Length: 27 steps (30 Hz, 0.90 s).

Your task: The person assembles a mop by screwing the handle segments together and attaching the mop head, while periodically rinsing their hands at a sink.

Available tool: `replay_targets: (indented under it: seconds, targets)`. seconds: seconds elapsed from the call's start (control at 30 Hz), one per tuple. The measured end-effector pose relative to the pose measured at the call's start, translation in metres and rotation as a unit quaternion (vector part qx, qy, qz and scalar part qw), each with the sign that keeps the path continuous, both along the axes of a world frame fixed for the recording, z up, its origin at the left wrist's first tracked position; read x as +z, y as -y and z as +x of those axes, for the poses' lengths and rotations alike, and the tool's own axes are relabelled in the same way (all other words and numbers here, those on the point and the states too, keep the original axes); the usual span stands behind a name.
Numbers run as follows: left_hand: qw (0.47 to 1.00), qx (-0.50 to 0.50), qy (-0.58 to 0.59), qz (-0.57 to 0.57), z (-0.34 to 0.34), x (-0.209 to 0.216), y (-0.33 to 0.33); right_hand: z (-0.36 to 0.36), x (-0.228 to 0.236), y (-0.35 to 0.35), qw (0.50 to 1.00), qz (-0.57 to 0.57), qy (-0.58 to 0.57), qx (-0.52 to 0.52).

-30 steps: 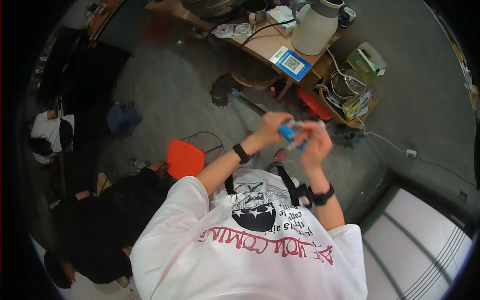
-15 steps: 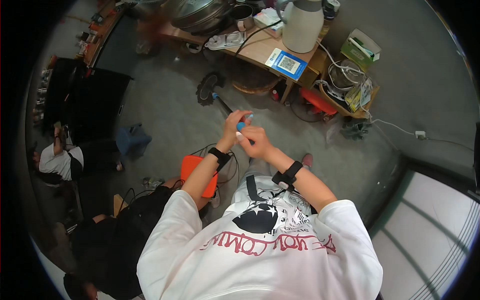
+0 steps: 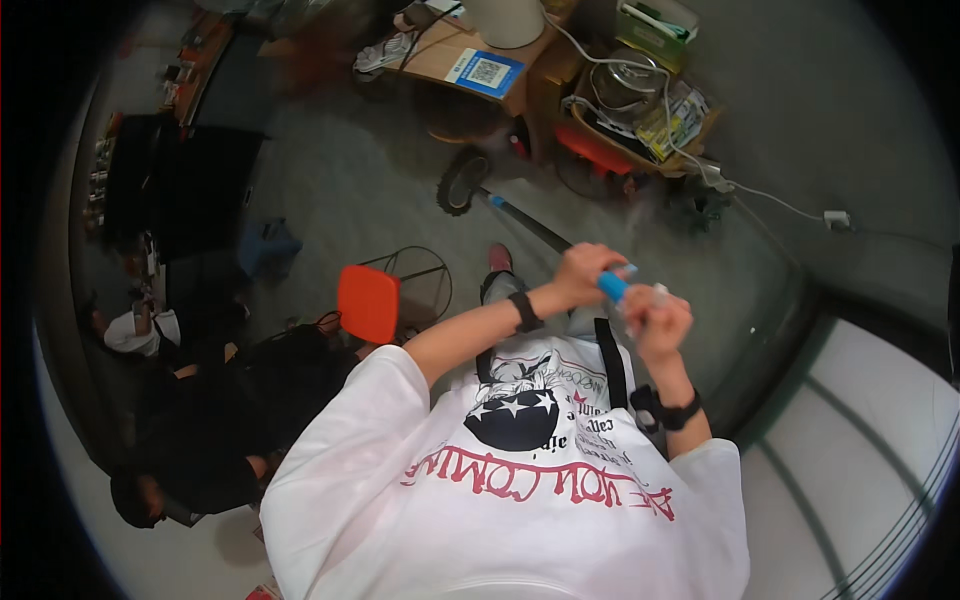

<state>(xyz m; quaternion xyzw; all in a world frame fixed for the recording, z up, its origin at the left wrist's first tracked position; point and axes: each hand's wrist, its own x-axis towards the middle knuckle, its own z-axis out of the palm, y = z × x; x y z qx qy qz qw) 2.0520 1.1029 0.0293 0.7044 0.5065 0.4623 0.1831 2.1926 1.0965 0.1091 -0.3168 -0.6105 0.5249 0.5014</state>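
A long-handled mop (image 3: 535,228) slants across in front of me, with a dark shaft and blue sleeves. Its oval, dark fringed head (image 3: 465,182) lies on the grey floor, beyond my foot. My left hand (image 3: 590,275) is wrapped round the shaft just above the blue grip (image 3: 612,286). At the upper end of the handle, my right hand (image 3: 658,322) is closed round it, slightly blurred. Both wrists wear black bands.
A wooden table (image 3: 435,50) stands ahead, and beside it a box of odds and ends (image 3: 690,125) with a trailing white cable. An orange-seated stool (image 3: 368,303) is to my left. Past it, a person in black (image 3: 210,410) sits; a blue stool (image 3: 268,248) stands farther off.
Both hands have swung to the right with the handle, and more of the shaft shows. The mop head lies closer to me. My view has shifted, so the table sits higher and farther left.
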Motion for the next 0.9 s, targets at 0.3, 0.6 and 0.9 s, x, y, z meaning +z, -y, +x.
replay_targets:
  seconds: [0.3, 0.6, 0.9]
  targets:
    - [0.955, -0.245, 0.072, -0.153, 0.088, 0.026, -0.016, 0.084, 0.052, 0.003, 0.948, -0.045, -0.08, -0.305]
    - [0.967, -0.073, -0.014, -0.243, 0.073, -0.001, -0.076, 0.04, 0.042, -0.087, 0.882, -0.024, -0.019, -0.469]
    - [0.971, 0.015, -0.031, -0.235, -0.029, -0.002, -0.06, -0.048, 0.014, -0.085, 0.928, 0.039, -0.005, -0.371]
